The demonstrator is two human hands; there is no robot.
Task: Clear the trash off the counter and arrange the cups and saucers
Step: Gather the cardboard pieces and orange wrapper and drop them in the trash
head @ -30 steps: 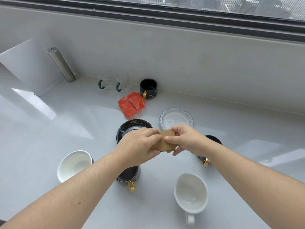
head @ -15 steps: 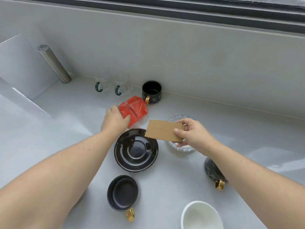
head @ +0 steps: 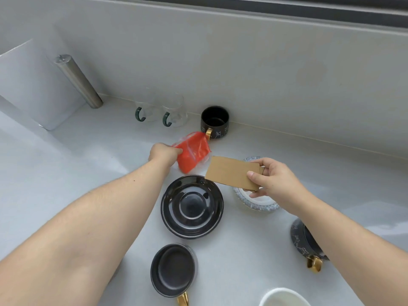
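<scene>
My left hand [head: 163,153] grips the left end of a red plastic wrapper [head: 192,151], which is tilted just in front of a black cup [head: 214,121] at the wall. My right hand [head: 273,177] holds a flat brown cardboard piece [head: 231,173] above a white saucer with a speckled rim [head: 256,204]. A black saucer [head: 191,206] lies between my arms. In front of it stands a black cup with a gold handle [head: 174,270]. Another black cup [head: 306,241] lies tipped under my right forearm. A white cup [head: 284,297] shows at the bottom edge.
Two clear glass mugs with green handles [head: 161,111] stand by the back wall. A steel cylinder [head: 77,79] leans in the back left corner beside a white panel [head: 31,85]. The grey counter [head: 66,155] stretches left and right.
My left hand let go of the cardboard, reached back to the red wrapper and took hold of it, tilting it up. My right hand kept the cardboard. The view dropped lower.
</scene>
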